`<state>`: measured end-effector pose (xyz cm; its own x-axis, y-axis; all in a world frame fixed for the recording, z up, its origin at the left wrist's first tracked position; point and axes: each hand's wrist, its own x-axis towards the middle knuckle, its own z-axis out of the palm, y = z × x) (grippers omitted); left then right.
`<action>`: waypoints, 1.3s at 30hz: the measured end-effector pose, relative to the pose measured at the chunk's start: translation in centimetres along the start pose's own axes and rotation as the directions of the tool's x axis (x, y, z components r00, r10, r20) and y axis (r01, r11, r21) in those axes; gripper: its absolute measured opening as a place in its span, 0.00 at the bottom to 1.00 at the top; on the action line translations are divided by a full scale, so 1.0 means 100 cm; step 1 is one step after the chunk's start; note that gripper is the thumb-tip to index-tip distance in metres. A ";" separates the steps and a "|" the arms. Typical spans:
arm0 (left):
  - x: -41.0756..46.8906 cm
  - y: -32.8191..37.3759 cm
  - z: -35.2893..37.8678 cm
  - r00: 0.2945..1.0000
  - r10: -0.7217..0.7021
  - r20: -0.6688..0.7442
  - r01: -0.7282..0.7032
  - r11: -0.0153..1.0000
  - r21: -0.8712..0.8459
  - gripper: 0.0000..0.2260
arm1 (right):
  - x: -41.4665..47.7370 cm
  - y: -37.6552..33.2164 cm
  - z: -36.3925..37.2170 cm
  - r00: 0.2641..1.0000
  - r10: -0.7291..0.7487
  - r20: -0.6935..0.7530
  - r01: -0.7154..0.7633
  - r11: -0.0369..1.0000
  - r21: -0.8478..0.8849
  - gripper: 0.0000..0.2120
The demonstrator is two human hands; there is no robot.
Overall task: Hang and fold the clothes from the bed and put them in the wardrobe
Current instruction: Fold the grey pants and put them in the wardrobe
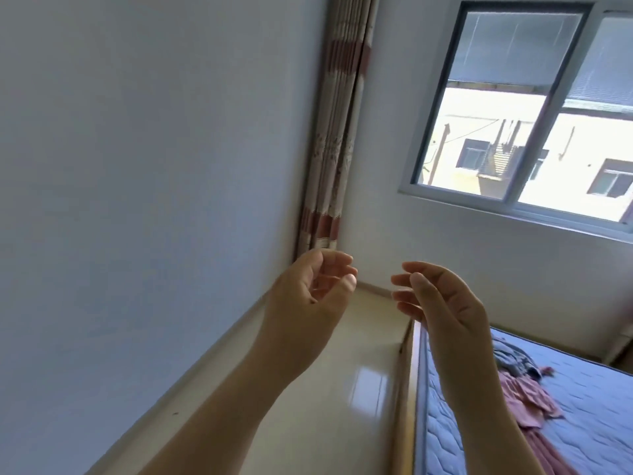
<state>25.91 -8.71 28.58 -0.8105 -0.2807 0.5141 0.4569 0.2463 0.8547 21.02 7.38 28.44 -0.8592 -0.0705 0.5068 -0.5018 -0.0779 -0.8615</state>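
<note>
Left hand (308, 289) and right hand (445, 299) were mid-frame, loosely curled, holding nothing. Crumpled pink garment (534, 395) and grey garment (513, 358) lay lower right on the blue quilted mattress (599, 416). Best bet was to grab one by the shoulders.

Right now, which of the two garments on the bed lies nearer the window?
The grey garment, bunched at the pile's far end toward the window. The pink garment lies nearer the camera, trailing down the mattress.
</note>
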 end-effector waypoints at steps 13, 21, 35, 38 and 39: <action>0.116 -0.091 0.145 0.944 0.029 0.329 0.001 0.996 -0.090 0.07 | 0.095 0.075 -0.097 0.952 -0.081 -0.294 0.008 0.970 -0.243 0.08; 0.188 -0.126 0.226 0.898 0.074 0.435 -0.016 0.991 -0.135 0.07 | 0.163 0.123 -0.148 0.911 -0.104 -0.399 -0.028 0.950 -0.312 0.07; 0.364 -0.245 0.322 0.752 0.123 0.648 0.102 0.949 -0.299 0.06 | 0.303 0.228 -0.164 0.754 -0.130 -0.644 -0.231 0.865 -0.445 0.07; 0.401 -0.269 0.345 0.711 0.147 0.688 0.120 0.938 -0.324 0.06 | 0.331 0.251 -0.167 0.720 -0.130 -0.682 -0.272 0.850 -0.450 0.07; 0.410 -0.277 0.354 0.702 0.148 0.696 0.131 0.934 -0.331 0.06 | 0.338 0.258 -0.169 0.711 -0.122 -0.693 -0.293 0.844 -0.449 0.07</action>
<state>-32.98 5.77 23.46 -0.7569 0.4853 0.4378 0.4417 -0.1139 0.8899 -22.67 19.77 22.77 -0.6188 0.6483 0.4436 -0.2169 0.4017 -0.8897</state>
